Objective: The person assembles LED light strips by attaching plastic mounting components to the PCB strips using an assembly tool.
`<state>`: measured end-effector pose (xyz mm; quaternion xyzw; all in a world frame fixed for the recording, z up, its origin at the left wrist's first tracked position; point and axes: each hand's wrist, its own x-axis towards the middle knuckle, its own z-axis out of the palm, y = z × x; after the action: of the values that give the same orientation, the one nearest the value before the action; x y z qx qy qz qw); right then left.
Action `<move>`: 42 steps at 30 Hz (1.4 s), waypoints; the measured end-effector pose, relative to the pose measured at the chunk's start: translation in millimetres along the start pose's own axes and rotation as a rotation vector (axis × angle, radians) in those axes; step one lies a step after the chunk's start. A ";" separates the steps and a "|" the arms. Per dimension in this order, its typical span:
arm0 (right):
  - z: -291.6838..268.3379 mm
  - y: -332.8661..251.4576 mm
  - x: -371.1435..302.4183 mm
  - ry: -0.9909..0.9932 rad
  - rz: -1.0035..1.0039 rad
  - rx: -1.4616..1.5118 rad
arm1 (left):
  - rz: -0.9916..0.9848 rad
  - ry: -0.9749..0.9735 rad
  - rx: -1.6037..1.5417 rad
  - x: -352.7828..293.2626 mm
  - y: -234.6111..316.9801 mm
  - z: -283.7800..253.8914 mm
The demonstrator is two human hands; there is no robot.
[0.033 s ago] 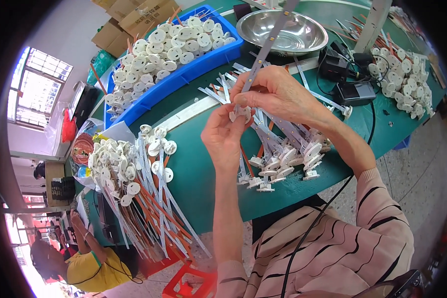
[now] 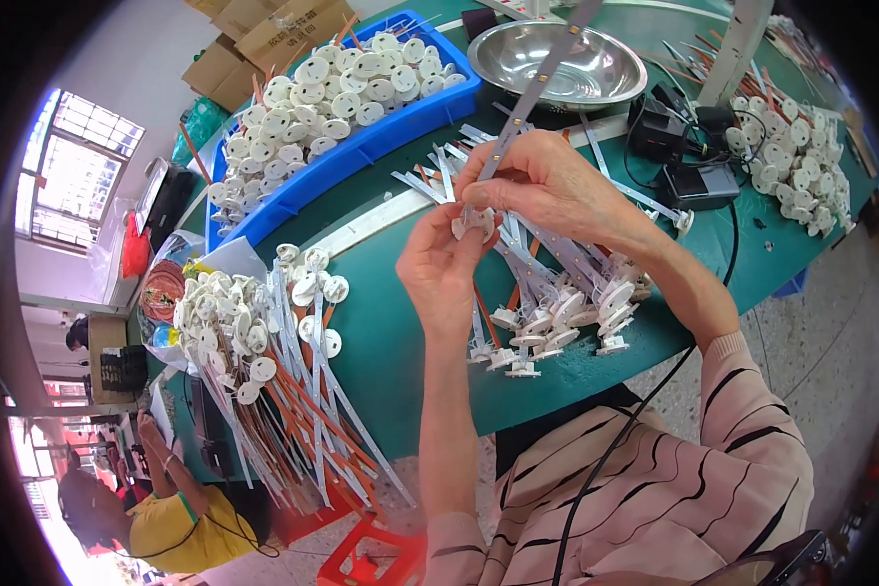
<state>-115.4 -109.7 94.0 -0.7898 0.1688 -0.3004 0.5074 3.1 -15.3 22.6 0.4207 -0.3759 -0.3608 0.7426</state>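
Note:
My left hand (image 2: 446, 262) grips a small white round plastic cap (image 2: 473, 226) between thumb and fingers. Just above it, my right hand (image 2: 547, 186) pinches a narrow LED strip (image 2: 523, 107) near its lower end, where strip and cap meet. The strip rises up and away to the right, dotted with small yellowish chips. My fingers cover the exact joint. Under my hands lies a bundle of LED strips with white caps (image 2: 566, 313), caps facing me. To the left rests another pile of capped strips (image 2: 317, 391) with brown backing, hanging over the table edge.
A blue crate (image 2: 361, 137) full of white caps stands at the far left, with a steel basin (image 2: 557, 68) beside it. Black power adapters (image 2: 698, 181) and more capped strips (image 2: 796, 161) are at right. A person in yellow (image 2: 171, 532) sits at left, near a red stool (image 2: 371, 552).
Almost nothing differs. Both hands stay in place on the cap and strip, and the strip's upper part leans slightly further right.

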 end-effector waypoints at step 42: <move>7.3 22.4 3.2 0.003 -0.157 -0.325 | 0.004 0.054 0.061 -1.2 3.6 -1.0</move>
<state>-107.4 -116.1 72.6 -0.8718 0.1535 -0.3089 0.3477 4.2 -12.5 25.2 0.4522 -0.3673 -0.3362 0.7400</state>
